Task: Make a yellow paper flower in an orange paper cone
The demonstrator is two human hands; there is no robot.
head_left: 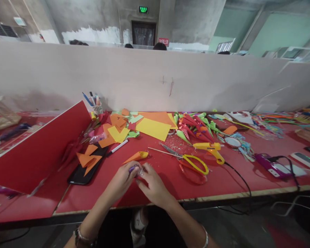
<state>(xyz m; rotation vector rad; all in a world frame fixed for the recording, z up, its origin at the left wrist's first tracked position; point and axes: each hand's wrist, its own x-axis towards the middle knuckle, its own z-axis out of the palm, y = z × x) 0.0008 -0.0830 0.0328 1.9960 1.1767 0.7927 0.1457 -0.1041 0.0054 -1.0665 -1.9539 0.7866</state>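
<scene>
My left hand (125, 177) is closed around a small purple item (131, 168), too small to name, above the near part of the red table. Close beside it, my right hand (153, 182) pinches a bit of clear crinkled plastic (141, 172) that meets the purple item. Just beyond my fingers lies a rolled orange paper cone (135, 156) with a yellow inside. Scissors with yellow handles (196, 163) rest to the right, a thin wooden stick (165, 151) across their blades. Behind them is a yellow glue gun (209, 147).
A black phone (79, 175) lies under orange paper pieces at left, by a leaning red board (49, 144). Yellow paper sheets (153, 128) and a pile of red and green paper cones (191, 125) are farther back. A purple power box (272, 167) sits at right.
</scene>
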